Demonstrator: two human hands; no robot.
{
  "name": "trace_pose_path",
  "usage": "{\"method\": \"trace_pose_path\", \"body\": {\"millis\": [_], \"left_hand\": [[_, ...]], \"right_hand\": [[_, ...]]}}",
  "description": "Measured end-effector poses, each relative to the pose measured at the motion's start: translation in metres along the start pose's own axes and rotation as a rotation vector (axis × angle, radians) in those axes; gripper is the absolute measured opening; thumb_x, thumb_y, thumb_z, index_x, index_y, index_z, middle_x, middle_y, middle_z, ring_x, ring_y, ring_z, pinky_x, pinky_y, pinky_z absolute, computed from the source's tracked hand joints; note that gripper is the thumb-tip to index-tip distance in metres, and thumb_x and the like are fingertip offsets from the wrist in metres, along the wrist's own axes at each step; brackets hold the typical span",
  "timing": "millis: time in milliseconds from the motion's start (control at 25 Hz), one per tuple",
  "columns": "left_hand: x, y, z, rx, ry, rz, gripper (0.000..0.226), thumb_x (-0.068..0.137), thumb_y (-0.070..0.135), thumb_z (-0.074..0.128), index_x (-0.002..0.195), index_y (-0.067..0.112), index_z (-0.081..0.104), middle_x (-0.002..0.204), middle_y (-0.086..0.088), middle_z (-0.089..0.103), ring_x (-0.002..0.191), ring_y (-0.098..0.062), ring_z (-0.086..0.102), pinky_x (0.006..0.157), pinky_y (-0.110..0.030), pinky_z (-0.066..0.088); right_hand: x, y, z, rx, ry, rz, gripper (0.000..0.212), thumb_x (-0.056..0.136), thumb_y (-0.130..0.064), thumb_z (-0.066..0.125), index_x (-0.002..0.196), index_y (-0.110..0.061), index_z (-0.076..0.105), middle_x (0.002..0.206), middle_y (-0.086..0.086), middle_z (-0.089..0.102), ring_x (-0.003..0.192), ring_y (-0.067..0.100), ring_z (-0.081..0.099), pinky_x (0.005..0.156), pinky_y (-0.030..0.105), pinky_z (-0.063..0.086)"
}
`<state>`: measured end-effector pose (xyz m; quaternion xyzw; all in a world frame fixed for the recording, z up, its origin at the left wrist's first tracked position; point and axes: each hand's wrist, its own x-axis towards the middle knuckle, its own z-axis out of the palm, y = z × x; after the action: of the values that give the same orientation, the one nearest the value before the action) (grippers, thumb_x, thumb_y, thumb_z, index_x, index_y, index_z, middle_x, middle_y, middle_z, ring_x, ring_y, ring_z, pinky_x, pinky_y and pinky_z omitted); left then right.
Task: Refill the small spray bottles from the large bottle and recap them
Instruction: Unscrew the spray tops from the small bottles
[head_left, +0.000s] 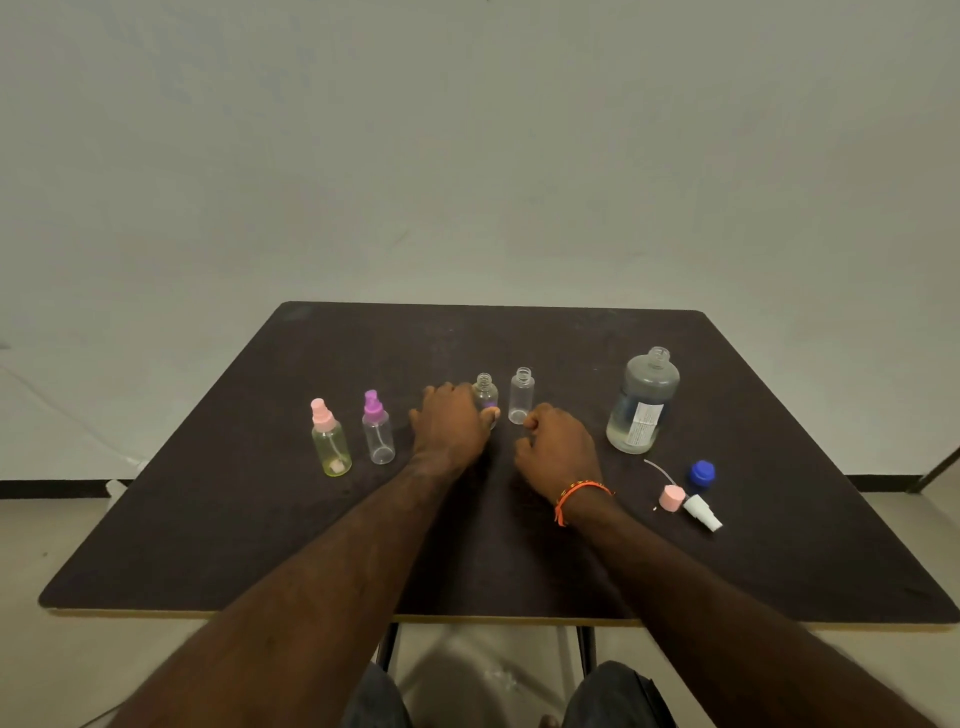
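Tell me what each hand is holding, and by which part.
The left hand grips an uncapped small clear bottle around its lower body. The right hand is curled beside another uncapped bottle; any hold cannot be told.
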<state>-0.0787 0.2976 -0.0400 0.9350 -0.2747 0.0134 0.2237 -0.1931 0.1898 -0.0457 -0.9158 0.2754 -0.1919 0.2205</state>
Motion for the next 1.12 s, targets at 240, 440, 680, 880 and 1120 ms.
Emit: {"method": "trace_pose_path", "body": {"millis": [240,440,680,880,1120], "left_hand": [[0.004,0.002,-0.010,0.000,-0.039,-0.010,0.080,0.091,0.058,0.069,0.155,0.019,0.040,0.150,-0.009,0.054,0.142,-0.034,0.042,0.114,-0.056,0.035],[-0.013,0.006,-0.033,0.003,0.014,0.099,0.105,0.085,0.050,0.078,0.164,0.016,0.018,0.159,-0.008,0.044,0.148,-0.031,0.035,0.118,-0.053,0.029],[-0.032,-0.002,-0.091,0.036,0.145,0.212,0.081,0.085,0.038,0.068,0.157,0.019,0.038,0.152,-0.005,0.052,0.146,-0.026,0.037,0.114,-0.051,0.030],[-0.031,-0.066,-0.138,0.304,0.003,0.165,0.088,0.079,0.056,0.064,0.156,0.022,0.039,0.152,-0.004,0.051,0.147,-0.025,0.033,0.111,-0.052,0.027],[-0.032,-0.116,-0.159,0.422,-0.150,0.177,0.098,0.079,0.066,0.071,0.160,0.027,0.030,0.158,-0.004,0.043,0.153,-0.024,0.024,0.116,-0.051,0.019]], "right_hand": [[0.003,0.007,0.002,-0.101,-0.009,-0.016,0.025,0.077,-0.026,0.055,0.100,-0.021,0.062,0.102,0.003,0.068,0.097,0.030,0.060,0.081,0.042,0.052],[-0.010,-0.002,-0.010,-0.120,0.075,-0.051,0.023,0.081,-0.026,0.056,0.101,-0.022,0.065,0.102,0.002,0.070,0.096,0.028,0.060,0.077,0.039,0.052],[-0.019,-0.053,-0.009,0.059,-0.026,-0.160,0.017,0.079,-0.016,0.054,0.088,-0.029,0.060,0.092,0.002,0.069,0.089,0.028,0.065,0.073,0.041,0.054],[-0.016,-0.100,0.019,0.186,-0.222,-0.199,0.050,0.080,-0.012,0.068,0.127,-0.018,0.054,0.118,-0.001,0.062,0.111,0.018,0.061,0.092,0.034,0.050],[-0.004,-0.139,0.049,0.210,-0.323,-0.227,0.074,0.080,-0.012,0.074,0.145,-0.017,0.038,0.135,0.009,0.060,0.117,0.029,0.060,0.100,0.043,0.049]]}}
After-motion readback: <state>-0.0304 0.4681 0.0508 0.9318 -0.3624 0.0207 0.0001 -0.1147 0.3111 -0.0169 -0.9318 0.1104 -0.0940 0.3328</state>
